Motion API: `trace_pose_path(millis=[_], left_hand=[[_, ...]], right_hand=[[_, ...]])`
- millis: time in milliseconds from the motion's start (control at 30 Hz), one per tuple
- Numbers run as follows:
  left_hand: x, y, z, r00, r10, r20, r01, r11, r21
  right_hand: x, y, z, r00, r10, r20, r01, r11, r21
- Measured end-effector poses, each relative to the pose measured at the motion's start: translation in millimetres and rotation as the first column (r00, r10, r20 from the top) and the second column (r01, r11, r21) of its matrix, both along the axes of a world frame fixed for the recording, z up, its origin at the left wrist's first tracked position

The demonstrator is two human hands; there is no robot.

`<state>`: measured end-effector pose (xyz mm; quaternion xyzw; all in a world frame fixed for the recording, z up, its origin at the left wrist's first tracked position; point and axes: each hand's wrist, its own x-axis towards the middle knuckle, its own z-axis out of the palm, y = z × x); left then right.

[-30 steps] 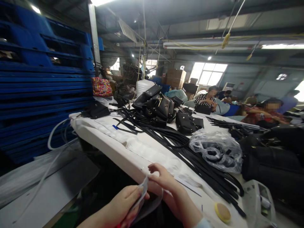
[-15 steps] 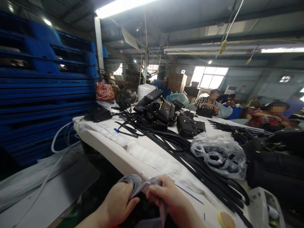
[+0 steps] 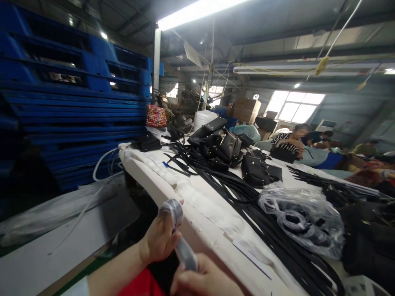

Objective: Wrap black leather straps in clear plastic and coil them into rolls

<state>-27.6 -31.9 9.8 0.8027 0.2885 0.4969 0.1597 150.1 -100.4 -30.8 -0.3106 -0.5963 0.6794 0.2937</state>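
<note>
My left hand (image 3: 158,237) is closed around a looped part of a grey-black strap (image 3: 185,253) covered in clear plastic film. The loop rises above the fingers, just off the front edge of the white table (image 3: 203,236). Lower and nearer to me, my right hand (image 3: 205,279) grips the strap's other part, its fingers curled and partly cut off by the bottom of the picture. Between both hands the strap runs slanting and fairly taut. A clear plastic bag (image 3: 304,220) with coiled, wrapped straps lies on the table to the right.
Long black straps (image 3: 243,205) run along the table towards a heap of black handbags (image 3: 226,146). Blue pallets (image 3: 92,111) are stacked at the left, beside a grey board (image 3: 77,230). Across the table sits a person in a striped top (image 3: 286,144).
The view has swung left, so the table and bags sit further right. My hands have drawn apart: the left is higher, the right lower, with more strap showing between them.
</note>
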Motion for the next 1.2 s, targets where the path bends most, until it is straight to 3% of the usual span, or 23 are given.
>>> trace_pose_path(millis=[33,67,100,133,167,200,267,300,333,367,467,567,633,667,733,800,867,933,1000,1133,1200], left_hand=[[-2,-1,-4.0,0.989,-0.029,-0.143,0.03,1.0,0.006],[-2,-3,-6.9,0.963,-0.088,-0.256,0.072,0.995,-0.072],[-1,-6,-8.2,0.932,-0.181,-0.313,0.113,0.968,-0.224],[0,-8,-8.2,0.912,-0.286,-0.294,0.146,0.896,-0.42],[1,-9,-7.0,0.902,-0.388,-0.189,0.192,0.753,-0.63],[2,-9,-4.9,0.892,-0.451,-0.022,0.26,0.552,-0.792],[1,-6,1.0,0.838,-0.422,0.346,0.441,0.151,-0.885],[-1,-2,4.6,0.802,-0.357,0.479,0.522,0.031,-0.852],[-3,1,8.6,0.768,-0.29,0.57,0.588,-0.03,-0.808],[-6,5,13.0,0.743,-0.228,0.63,0.637,-0.052,-0.769],[-14,18,28.0,0.7,-0.095,0.707,0.709,-0.022,-0.705],[-10,29,40.0,0.651,0.001,0.759,0.754,0.108,-0.647],[1,31,40.3,0.635,0.034,0.772,0.733,0.287,-0.616],[9,30,37.1,0.669,0.027,0.743,0.665,0.425,-0.614],[23,24,24.1,0.796,-0.004,0.605,0.444,0.682,-0.581],[33,14,6.4,0.919,-0.06,0.39,0.273,0.81,-0.518],[35,3,-10.4,0.973,-0.173,0.15,0.224,0.848,-0.481],[33,-5,-22.2,0.965,-0.254,-0.073,0.198,0.878,-0.437],[29,-9,-28.1,0.939,-0.262,-0.225,0.157,0.904,-0.397],[29,-8,-30.9,0.91,-0.281,-0.305,0.137,0.897,-0.42],[31,-6,-33.4,0.918,-0.299,-0.26,0.136,0.854,-0.502]], right_hand=[[12,3,6.8,0.996,-0.091,-0.02,0.092,0.995,0.031],[23,8,13.0,0.983,-0.185,0.003,0.184,0.98,0.075],[34,14,17.6,0.959,-0.275,0.062,0.265,0.955,0.129],[43,22,20.0,0.916,-0.375,0.141,0.342,0.916,0.211],[49,29,20.2,0.869,-0.444,0.22,0.375,0.879,0.293],[53,35,18.3,0.824,-0.493,0.277,0.386,0.848,0.363],[55,41,11.3,0.79,-0.518,0.327,0.36,0.825,0.436],[54,41,7.2,0.803,-0.5,0.323,0.346,0.834,0.431],[52,40,3.3,0.829,-0.471,0.303,0.338,0.852,0.399],[50,37,-0.3,0.86,-0.432,0.273,0.332,0.878,0.346],[41,28,-9.8,0.899,-0.394,0.19,0.354,0.911,0.213],[24,21,-14.5,0.863,-0.456,0.22,0.407,0.883,0.233],[6,14,-11.5,0.888,-0.397,0.231,0.363,0.915,0.177],[-2,10,-7.6,0.922,-0.325,0.212,0.307,0.945,0.114],[-15,3,4.3,0.978,-0.177,0.11,0.179,0.984,-0.005],[-16,-1,18.5,0.987,-0.153,-0.054,0.148,0.985,-0.09],[-5,-1,29.3,0.95,-0.239,-0.202,0.196,0.958,-0.209],[10,0,33.1,0.917,-0.296,-0.267,0.191,0.914,-0.358],[24,0,30.7,0.916,-0.296,-0.27,0.142,0.87,-0.472],[36,-2,22.1,0.919,-0.332,-0.211,0.166,0.813,-0.558],[40,-2,21.0,0.916,-0.364,-0.169,0.227,0.817,-0.53]])
